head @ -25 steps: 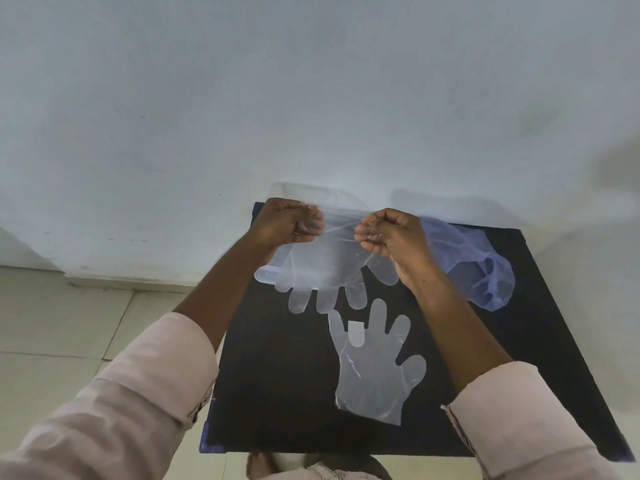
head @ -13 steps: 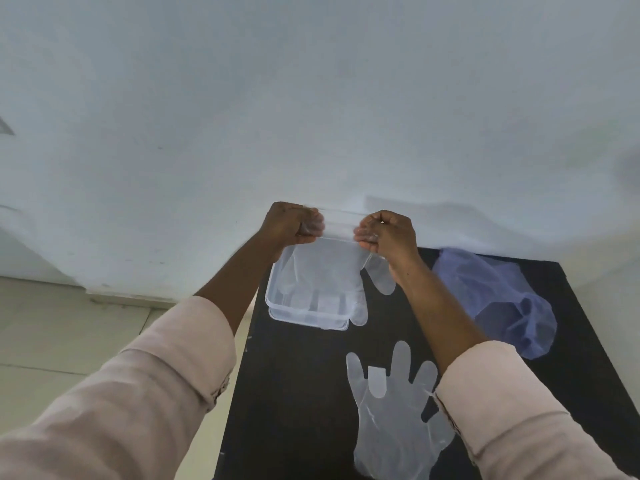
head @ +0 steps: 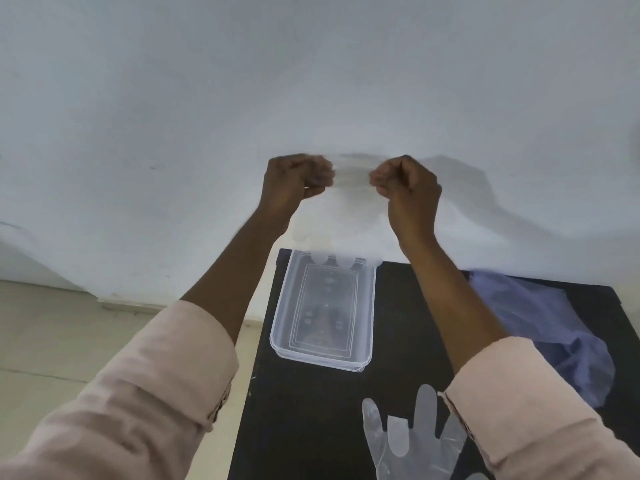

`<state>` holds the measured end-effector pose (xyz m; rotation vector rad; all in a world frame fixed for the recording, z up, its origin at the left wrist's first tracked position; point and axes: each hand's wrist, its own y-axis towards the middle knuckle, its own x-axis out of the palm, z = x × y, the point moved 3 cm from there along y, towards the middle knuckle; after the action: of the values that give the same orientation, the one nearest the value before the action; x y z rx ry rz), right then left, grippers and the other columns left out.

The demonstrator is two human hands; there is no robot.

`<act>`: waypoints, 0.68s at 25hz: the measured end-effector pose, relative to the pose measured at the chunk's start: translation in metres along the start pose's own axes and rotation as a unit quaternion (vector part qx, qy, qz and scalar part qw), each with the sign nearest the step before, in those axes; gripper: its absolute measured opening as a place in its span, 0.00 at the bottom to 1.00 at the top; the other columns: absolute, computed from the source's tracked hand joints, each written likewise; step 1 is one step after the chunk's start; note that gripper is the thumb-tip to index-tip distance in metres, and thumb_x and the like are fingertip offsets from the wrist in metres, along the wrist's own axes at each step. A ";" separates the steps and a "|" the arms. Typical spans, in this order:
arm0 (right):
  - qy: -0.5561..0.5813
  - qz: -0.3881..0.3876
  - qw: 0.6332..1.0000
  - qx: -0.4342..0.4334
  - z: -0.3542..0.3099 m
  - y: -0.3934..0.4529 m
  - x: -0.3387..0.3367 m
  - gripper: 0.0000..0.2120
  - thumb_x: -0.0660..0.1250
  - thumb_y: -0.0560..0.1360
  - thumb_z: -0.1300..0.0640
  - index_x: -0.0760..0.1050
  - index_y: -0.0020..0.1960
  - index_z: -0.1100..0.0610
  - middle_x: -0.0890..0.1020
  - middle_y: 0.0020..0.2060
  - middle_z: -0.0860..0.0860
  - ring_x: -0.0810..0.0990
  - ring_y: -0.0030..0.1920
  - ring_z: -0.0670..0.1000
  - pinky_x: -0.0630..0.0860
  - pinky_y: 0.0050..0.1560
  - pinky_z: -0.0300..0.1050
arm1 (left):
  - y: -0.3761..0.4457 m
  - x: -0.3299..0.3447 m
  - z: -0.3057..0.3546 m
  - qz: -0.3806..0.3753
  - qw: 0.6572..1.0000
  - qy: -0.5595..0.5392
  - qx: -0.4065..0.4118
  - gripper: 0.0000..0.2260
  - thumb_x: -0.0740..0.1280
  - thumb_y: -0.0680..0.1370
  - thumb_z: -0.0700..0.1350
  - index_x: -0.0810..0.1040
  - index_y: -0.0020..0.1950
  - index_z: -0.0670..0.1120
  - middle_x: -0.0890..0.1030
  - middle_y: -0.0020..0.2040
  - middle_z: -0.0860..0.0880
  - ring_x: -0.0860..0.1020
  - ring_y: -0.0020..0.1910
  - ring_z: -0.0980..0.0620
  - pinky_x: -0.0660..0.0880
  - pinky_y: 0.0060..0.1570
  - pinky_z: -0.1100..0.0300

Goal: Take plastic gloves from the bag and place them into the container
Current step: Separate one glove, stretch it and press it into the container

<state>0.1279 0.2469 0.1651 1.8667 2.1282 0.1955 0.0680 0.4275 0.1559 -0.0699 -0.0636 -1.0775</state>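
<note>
Glove (head: 341, 220) pinched at cuff by left hand (head: 294, 183) and right hand (head: 405, 188), fingertips dangled above container (head: 323, 310) far rim. Film judged light, limp, slippery; cuff corners best gripped. Second glove (head: 412, 441) laid nearer than container.

Held glove (head: 341, 216) blurred; table glove (head: 412, 445) cut off.

Plain indoor room: bare white wall (head: 311, 81), beige tiled floor (head: 52, 334) at left, black table (head: 311, 393) against the wall.
</note>
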 end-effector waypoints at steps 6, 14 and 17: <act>-0.046 0.009 0.997 -0.058 0.052 -0.070 0.006 0.06 0.64 0.77 0.62 0.77 0.42 0.57 0.84 0.37 0.54 0.80 0.38 0.49 0.73 0.41 0.39 | -0.037 -0.024 -0.072 -0.050 0.999 -0.001 -0.013 0.07 0.65 0.77 0.38 0.83 0.44 0.44 0.86 0.41 0.48 0.85 0.45 0.49 0.80 0.50 0.51; -0.237 -0.181 0.954 0.042 0.142 -0.133 0.021 0.07 0.59 0.81 0.57 0.74 0.47 0.57 0.79 0.34 0.50 0.76 0.32 0.45 0.69 0.33 0.35 | -0.069 -0.039 -0.162 -0.164 0.864 0.467 0.094 0.11 0.62 0.81 0.48 0.82 0.49 0.45 0.85 0.42 0.46 0.82 0.37 0.47 0.76 0.41 0.59; -0.326 -0.252 0.911 0.021 0.148 -0.137 0.026 0.07 0.58 0.81 0.57 0.71 0.48 0.57 0.80 0.39 0.53 0.76 0.35 0.49 0.71 0.36 0.40 | -0.076 -0.031 -0.170 -0.192 0.798 0.551 0.152 0.08 0.64 0.79 0.44 0.82 0.48 0.43 0.85 0.42 0.44 0.82 0.40 0.43 0.78 0.47 0.55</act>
<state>0.0425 0.2384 -0.0194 1.0975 2.0172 -0.5206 -0.0103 0.4044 -0.0138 0.9056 0.8409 -1.3580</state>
